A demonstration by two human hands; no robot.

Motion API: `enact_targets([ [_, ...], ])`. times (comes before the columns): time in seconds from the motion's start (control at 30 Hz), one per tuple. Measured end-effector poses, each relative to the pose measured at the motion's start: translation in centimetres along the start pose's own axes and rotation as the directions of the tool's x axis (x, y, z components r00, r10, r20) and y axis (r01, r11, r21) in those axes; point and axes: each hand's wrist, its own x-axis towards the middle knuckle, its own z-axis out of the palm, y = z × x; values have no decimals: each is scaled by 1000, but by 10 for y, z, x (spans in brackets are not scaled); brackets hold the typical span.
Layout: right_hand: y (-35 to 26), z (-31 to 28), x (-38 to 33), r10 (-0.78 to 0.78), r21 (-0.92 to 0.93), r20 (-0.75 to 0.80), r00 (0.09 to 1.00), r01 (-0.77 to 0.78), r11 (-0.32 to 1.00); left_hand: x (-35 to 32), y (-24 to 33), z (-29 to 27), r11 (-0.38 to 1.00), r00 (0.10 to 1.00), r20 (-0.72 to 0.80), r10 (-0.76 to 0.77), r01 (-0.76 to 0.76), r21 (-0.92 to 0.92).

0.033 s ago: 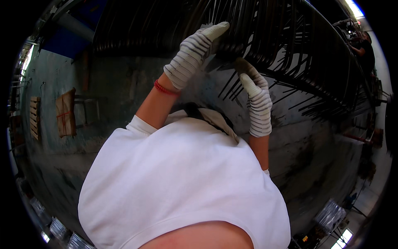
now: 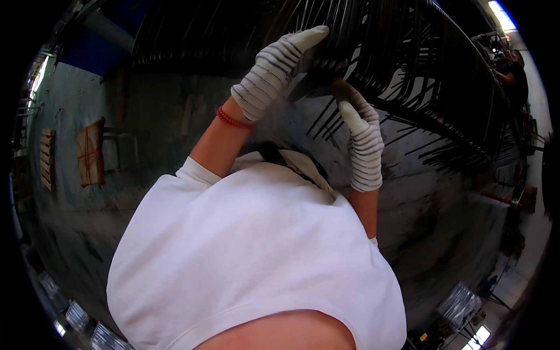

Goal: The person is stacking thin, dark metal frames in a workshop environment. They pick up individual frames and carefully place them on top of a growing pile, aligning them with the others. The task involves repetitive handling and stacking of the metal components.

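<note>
Both hands wear white knitted gloves with dark stripes. My left hand (image 2: 276,64) reaches up to a dense row of dark, bent metal rods (image 2: 198,35), its thumb stretched to the right over them. Its other fingers curl underneath and are mostly hidden. Lower and to the right, my right hand (image 2: 361,125) has its fingers curved up and left, with the thumb close to them. The glove's fingertips look dark and soiled. Between the hands is a dark, blurred piece (image 2: 312,84); I cannot make out its shape or how the fingers meet it.
More dark rods (image 2: 461,99) hang at the right, their straight ends jutting down. At the left stand a wrapped brown bundle (image 2: 91,153) and a wooden pallet (image 2: 47,157). A person (image 2: 514,76) in dark clothes is at the far right. Wrapped silvery stacks (image 2: 459,304) lie lower right.
My left hand has shifted very slightly up and to the right along the rods. The right hand is almost unmoved. The whole view has tilted a little.
</note>
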Motion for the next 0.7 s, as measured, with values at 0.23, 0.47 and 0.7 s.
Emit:
enact_targets([
  [0.23, -6, 4, 5, -16, -34, 17, 1000, 17, 999, 3, 40, 28, 972, 971, -110, -213, 222, 76],
  [0.47, -1, 5, 9, -2, -10, 44, 999, 2, 1000, 7, 25, 20, 971, 972, -155, -179, 149, -186],
  [0.7, 5, 10, 7, -19, 56, 34, 999, 17, 998, 4, 20, 22, 981, 954, -253, -162, 128, -147],
])
